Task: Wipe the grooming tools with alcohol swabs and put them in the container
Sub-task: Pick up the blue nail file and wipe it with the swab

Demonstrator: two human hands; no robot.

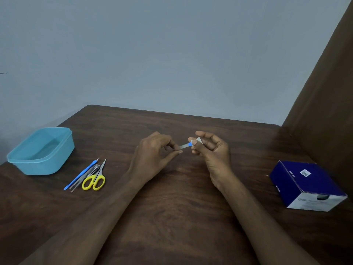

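Head view: both hands meet above the middle of the table [172,188], working one small item between them.
Right hand [212,150]: fingers curled, thumb and forefinger pinching a white swab packet [197,140] with a blue band at its edge.
Left hand [156,150]: fingertips pinched on the far end of the torn strip [184,146] that stretches from the packet.
Step, as I judge it: opening an alcohol swab; no tool is being wiped yet.
Doing it well: pull the strip steadily sideways, keep the packet pinched low so the swab stays inside.
Grooming tools [87,175]: yellow-handled scissors, a blue-handled stick and metal pieces, bunched on the table well left of the hands.
Container [21,161]: blue tub just beyond the tools; nothing visible inside.
Swab box [305,186]: dark blue, far right.
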